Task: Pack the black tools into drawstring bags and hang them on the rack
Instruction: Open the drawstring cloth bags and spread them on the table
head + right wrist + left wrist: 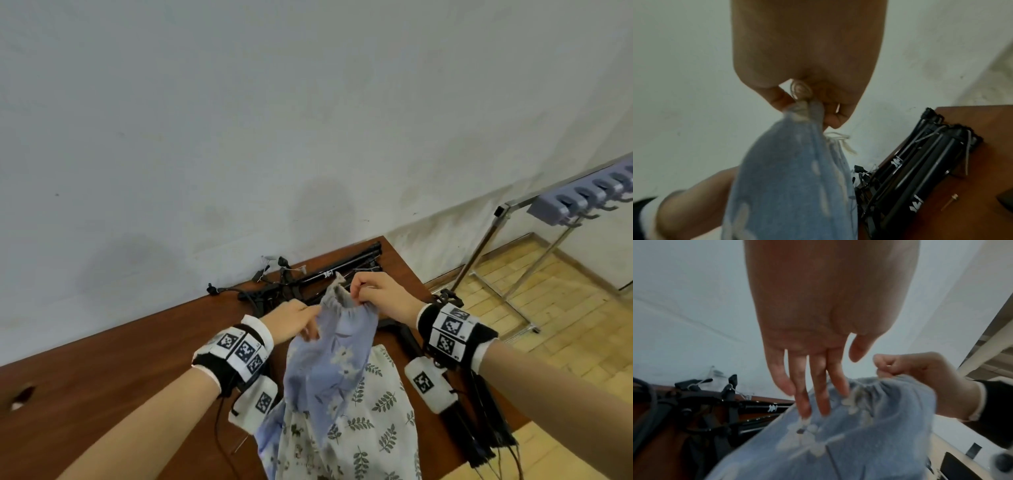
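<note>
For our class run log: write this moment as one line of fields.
right hand: pinches blue bag mouth | left hand: straight fingers on bag | black tools: on table

Right hand [807, 68], twelve o'clock: fingers pinching the gathered mouth of a blue drawstring bag [785, 186], pale cord ends loose beside it. Black tools [920, 170], four o'clock: bundled rods lying on brown table [982, 194]. Left forearm [694, 203], eight o'clock, behind the bag.

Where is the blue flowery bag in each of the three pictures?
Head view: the blue bag hangs in the lower middle, between both hands.
Left wrist view: it fills the lower middle and right, under the left hand's fingers.
Right wrist view: it hangs in the lower middle, its top pinched by the right hand.
Shared landmark: the black tools on the brown table.
</note>
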The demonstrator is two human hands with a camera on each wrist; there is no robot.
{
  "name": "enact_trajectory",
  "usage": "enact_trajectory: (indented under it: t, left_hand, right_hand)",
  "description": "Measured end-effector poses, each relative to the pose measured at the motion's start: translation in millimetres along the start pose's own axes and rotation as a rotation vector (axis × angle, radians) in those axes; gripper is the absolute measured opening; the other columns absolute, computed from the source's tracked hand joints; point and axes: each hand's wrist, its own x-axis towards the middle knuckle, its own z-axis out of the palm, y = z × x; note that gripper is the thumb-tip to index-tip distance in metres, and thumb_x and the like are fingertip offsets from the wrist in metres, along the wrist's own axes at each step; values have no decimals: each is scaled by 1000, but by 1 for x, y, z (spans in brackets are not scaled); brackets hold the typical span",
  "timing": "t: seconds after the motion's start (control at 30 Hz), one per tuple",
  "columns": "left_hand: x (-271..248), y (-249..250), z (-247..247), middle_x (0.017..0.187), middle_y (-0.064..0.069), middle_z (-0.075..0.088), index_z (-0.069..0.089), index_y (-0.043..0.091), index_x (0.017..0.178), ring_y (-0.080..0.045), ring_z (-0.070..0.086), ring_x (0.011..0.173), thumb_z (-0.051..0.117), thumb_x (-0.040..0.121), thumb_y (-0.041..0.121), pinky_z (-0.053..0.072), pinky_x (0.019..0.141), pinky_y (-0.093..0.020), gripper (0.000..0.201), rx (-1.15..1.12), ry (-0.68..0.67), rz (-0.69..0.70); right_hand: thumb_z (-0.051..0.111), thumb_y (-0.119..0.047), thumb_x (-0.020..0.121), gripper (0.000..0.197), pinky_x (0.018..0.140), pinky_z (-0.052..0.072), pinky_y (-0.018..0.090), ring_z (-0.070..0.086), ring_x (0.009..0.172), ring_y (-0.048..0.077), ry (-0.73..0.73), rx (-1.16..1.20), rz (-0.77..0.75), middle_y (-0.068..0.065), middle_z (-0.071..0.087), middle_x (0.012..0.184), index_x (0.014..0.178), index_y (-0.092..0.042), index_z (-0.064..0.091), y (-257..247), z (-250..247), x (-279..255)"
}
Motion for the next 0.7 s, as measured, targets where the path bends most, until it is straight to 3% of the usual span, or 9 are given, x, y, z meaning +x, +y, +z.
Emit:
enact_trajectory:
  t: [0.1, 0.17, 0.23, 0.27, 0.33, 0.43, 0.5, 0.57, 0.7]
  left_hand:
    - [11, 0, -11, 107, 3, 61, 59, 17, 103, -13, 54, 104, 57, 93, 31, 39, 89, -24, 17, 66, 239, 109]
    - [16, 10, -15, 132, 2, 49, 48, 21, 128, -12, 42, 124, 60, 90, 25, 32, 105, -27, 40, 20, 307, 254]
    - [22, 22, -19, 141, 2, 43, 44, 25, 135, -14, 34, 132, 62, 87, 21, 27, 111, -32, 51, 103, 262, 356]
    - [23, 28, -20, 139, 2, 46, 51, 26, 130, -14, 35, 130, 62, 84, 23, 27, 110, -32, 48, 197, 196, 367]
    - [27, 36, -24, 118, 1, 62, 68, 20, 103, -15, 50, 115, 55, 72, 39, 38, 102, -37, 38, 379, 68, 299]
    - [23, 40, -32, 74, 1, 64, 66, 16, 75, -5, 57, 71, 60, 74, 44, 48, 72, -31, 29, 225, -16, 237]
    - [14, 42, -38, 65, 5, 53, 60, 18, 75, -1, 45, 57, 64, 86, 40, 39, 60, -17, 26, 65, -51, 243]
    - [8, 42, -40, 68, 5, 51, 56, 16, 89, -1, 40, 53, 62, 88, 41, 34, 55, -12, 26, 32, -66, 240]
    - [7, 41, -26, 66, 7, 43, 45, 12, 91, -1, 34, 47, 59, 85, 7, 31, 52, -12, 16, 61, 67, 292]
  right_hand:
    - [46, -1, 73, 22, 61, 38, 17, 47, 57, 3, -79, -82, -88, -11, 56, 63, 67, -17, 60, -23, 4, -6]
    - [48, 3, 74, 26, 58, 38, 14, 47, 54, 1, -160, -176, -148, -11, 56, 60, 66, -19, 60, -37, 8, -11]
    - [50, -1, 73, 20, 58, 41, 18, 49, 54, 6, -238, -283, -234, -6, 58, 61, 67, -17, 61, -50, 10, -14]
    - [50, -4, 73, 16, 57, 40, 19, 48, 53, 9, -260, -352, -289, -2, 59, 60, 68, -15, 61, -55, 10, -16]
    - [50, -9, 72, 13, 52, 33, 16, 43, 47, 15, -263, -506, -397, -1, 55, 55, 66, -19, 57, -63, 8, -17]
    - [49, -13, 72, 24, 49, 36, 23, 45, 47, 18, -201, -561, -397, -1, 55, 53, 64, -35, 50, -67, -6, -15]
    - [48, -14, 73, 29, 53, 41, 27, 49, 50, 17, -131, -549, -326, -1, 59, 56, 63, -41, 49, -65, -17, -13]
    - [49, -10, 76, 33, 58, 46, 28, 56, 56, 16, -63, -483, -257, -3, 64, 61, 66, -40, 56, -60, -27, -11]
    - [54, -5, 84, 26, 60, 49, 28, 60, 60, 17, 2, -486, -184, -6, 67, 67, 82, -21, 74, -47, -30, -6]
